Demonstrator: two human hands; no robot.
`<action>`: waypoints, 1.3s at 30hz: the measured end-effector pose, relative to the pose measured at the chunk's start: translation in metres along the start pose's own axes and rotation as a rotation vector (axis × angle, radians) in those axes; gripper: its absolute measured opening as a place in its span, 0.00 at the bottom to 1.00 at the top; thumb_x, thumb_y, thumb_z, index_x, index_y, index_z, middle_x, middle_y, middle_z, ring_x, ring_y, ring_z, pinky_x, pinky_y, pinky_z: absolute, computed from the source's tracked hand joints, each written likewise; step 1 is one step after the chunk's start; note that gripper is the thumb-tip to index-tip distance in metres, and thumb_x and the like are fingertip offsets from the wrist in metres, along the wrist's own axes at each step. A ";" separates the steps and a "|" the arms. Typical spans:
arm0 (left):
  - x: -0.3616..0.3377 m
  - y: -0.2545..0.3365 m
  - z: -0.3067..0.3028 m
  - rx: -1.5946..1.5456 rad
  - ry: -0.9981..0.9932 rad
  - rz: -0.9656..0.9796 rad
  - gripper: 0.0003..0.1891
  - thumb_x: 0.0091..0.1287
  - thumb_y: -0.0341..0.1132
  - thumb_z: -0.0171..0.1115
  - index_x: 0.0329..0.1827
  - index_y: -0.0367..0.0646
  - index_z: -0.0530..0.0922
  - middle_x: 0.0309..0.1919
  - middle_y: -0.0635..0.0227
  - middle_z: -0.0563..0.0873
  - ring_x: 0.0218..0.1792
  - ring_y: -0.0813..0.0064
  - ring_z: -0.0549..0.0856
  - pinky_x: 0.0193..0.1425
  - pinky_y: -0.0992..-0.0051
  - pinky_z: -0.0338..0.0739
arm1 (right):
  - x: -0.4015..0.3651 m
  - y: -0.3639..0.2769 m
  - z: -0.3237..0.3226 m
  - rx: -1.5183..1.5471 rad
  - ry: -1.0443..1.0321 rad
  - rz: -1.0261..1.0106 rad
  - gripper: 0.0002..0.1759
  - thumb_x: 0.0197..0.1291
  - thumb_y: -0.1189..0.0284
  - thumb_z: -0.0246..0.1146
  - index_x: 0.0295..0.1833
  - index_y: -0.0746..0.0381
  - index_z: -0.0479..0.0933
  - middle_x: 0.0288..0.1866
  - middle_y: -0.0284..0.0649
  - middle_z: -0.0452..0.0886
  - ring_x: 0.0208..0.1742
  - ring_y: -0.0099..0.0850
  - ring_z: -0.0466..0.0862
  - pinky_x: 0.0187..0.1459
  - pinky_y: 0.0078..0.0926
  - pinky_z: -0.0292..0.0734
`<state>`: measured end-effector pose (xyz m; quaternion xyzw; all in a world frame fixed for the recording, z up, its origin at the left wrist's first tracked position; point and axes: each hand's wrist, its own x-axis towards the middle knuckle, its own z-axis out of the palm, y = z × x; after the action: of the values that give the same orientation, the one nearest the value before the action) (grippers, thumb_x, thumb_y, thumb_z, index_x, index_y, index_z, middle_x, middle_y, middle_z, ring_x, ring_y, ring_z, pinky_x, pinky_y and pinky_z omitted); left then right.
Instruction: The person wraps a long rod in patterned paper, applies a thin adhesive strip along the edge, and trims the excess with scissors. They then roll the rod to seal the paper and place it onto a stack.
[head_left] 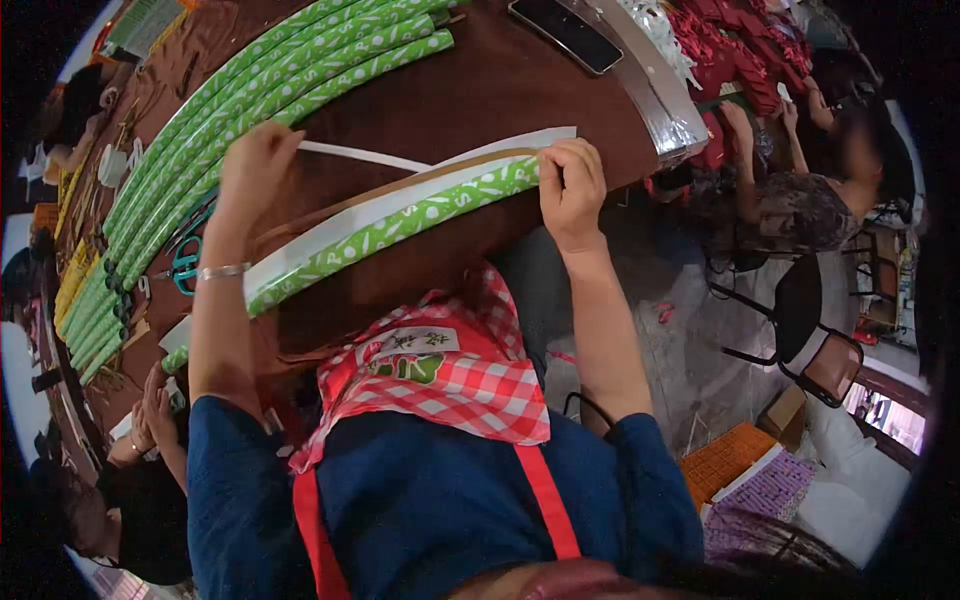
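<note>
My left hand [262, 170] is closed, pinching one end of a narrow white strip [360, 155] that stretches right toward a sheet of green patterned wrapping paper [400, 222]. White letters and shapes cover the green side, and a white band of paper shows behind it with a thin brown strip along it. At the sheet's right end, my right hand [572, 185] is closed on its corner. Several green patterned rolls [300, 75] lie side by side beyond my left hand. Teal-handled scissors [186, 262] rest beside my left forearm.
The brown-covered table [520, 90] holds a phone [567, 35] and a clear-wrapped box [660, 100] at the far right. People sit at both sides, with red material [740, 45] at the right. A black chair [800, 310] and an orange crate [728, 458] stand on the floor.
</note>
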<state>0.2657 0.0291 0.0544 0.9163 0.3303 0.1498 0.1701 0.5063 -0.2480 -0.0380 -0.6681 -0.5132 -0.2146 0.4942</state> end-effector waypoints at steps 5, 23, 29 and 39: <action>-0.070 -0.246 -0.073 0.748 0.163 -0.311 0.19 0.72 0.50 0.48 0.50 0.47 0.79 0.40 0.51 0.85 0.44 0.48 0.83 0.46 0.53 0.76 | 0.001 0.002 0.000 -0.008 0.018 -0.035 0.05 0.60 0.76 0.64 0.41 0.63 0.76 0.40 0.43 0.80 0.45 0.44 0.80 0.50 0.42 0.75; -0.006 0.176 0.117 -0.293 0.001 0.600 0.19 0.57 0.34 0.66 0.53 0.48 0.80 0.35 0.65 0.84 0.41 0.62 0.83 0.44 0.64 0.79 | -0.006 0.004 -0.003 0.064 0.045 0.185 0.06 0.68 0.74 0.60 0.46 0.65 0.77 0.44 0.44 0.83 0.44 0.35 0.83 0.47 0.33 0.78; -0.003 0.170 0.118 -0.132 -0.074 0.517 0.12 0.57 0.38 0.65 0.43 0.47 0.82 0.34 0.65 0.83 0.40 0.62 0.84 0.42 0.64 0.80 | -0.007 0.006 -0.003 0.076 -0.007 0.187 0.08 0.69 0.71 0.59 0.47 0.65 0.77 0.46 0.45 0.82 0.46 0.36 0.83 0.51 0.37 0.78; -0.050 0.098 0.065 -0.035 -0.089 0.404 0.05 0.61 0.35 0.61 0.38 0.46 0.79 0.33 0.65 0.82 0.40 0.61 0.82 0.41 0.61 0.76 | -0.006 0.007 -0.001 0.026 0.031 0.131 0.06 0.66 0.73 0.61 0.44 0.65 0.77 0.41 0.44 0.82 0.43 0.39 0.83 0.56 0.38 0.76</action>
<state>0.3082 -0.0882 0.0280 0.9665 0.1295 0.1457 0.1669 0.5107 -0.2512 -0.0453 -0.6904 -0.4635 -0.1854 0.5237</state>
